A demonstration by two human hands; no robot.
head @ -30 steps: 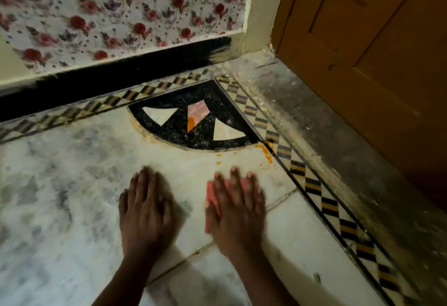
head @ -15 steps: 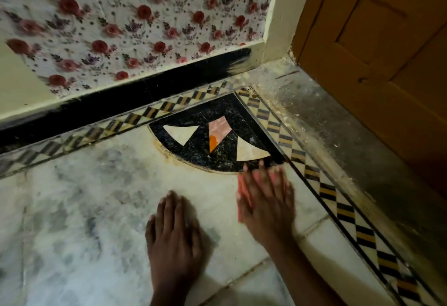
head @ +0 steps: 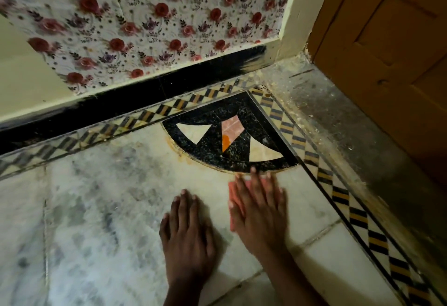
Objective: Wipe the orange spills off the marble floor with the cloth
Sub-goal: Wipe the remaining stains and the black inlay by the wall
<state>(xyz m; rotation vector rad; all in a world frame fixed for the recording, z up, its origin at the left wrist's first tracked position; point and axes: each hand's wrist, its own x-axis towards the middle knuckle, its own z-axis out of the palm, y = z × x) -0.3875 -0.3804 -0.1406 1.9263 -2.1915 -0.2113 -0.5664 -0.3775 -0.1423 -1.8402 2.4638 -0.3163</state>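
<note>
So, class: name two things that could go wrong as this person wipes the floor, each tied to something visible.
1. The right hand covers most of the pink cloth and its fingertips reach past it, so bare fingers may smear the orange spill on the black inlay.
2. The gritty door threshold lies close by; a wide stroke could drag grit onto the marble floor.

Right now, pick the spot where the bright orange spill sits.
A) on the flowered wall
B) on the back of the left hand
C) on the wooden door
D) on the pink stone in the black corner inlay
D: the orange spill lies at the lower tip of the pink stone inside the black corner inlay, beyond the right hand that presses the cloth flat.
</note>
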